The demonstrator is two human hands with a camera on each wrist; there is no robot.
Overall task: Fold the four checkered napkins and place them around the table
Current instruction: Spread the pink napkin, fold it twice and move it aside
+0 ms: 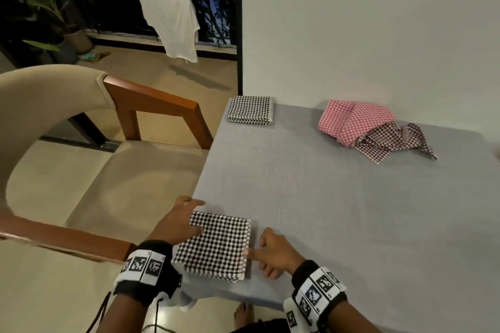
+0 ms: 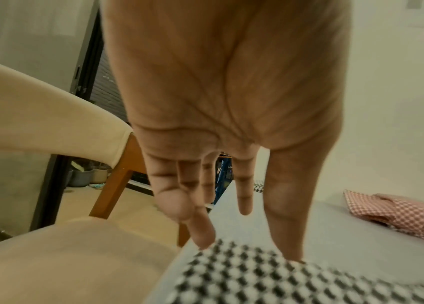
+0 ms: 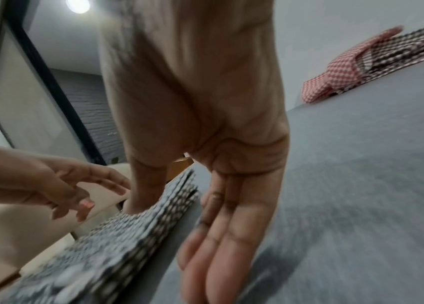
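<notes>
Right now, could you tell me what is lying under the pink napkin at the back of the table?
A dark checkered napkin, crumpled, sticks out from under the pink napkin. How far it runs beneath is hidden.

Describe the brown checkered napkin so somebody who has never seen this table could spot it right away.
Start at the grey cloth-covered table and look to its far side by the white wall. Two loose napkins are heaped there; the dark brown-and-white checkered napkin lies crumpled, partly under the pink-and-white checkered napkin. Unlike the two black-and-white checkered napkins, it is unfolded and brownish.
</notes>
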